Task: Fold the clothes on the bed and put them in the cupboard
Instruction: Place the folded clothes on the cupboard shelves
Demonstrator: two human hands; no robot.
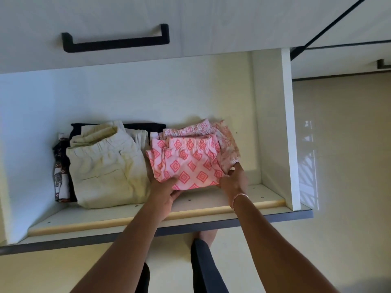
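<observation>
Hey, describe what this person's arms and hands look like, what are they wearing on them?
Both forearms are bare, with no sleeves in view and no gloves. The left hand and its wrist carry no watch or band. The right hand has a thin bracelet of small pale pink beads round its wrist. No rings show.

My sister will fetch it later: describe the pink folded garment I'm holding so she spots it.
Find the open cupboard shelf under the black handle. The pink garment tops the right-hand pile, beside the cream trousers, with the left hand and right hand holding its front edge. Only it carries bold coral diamonds on pale pink; the clothes beneath have fainter prints.
</observation>
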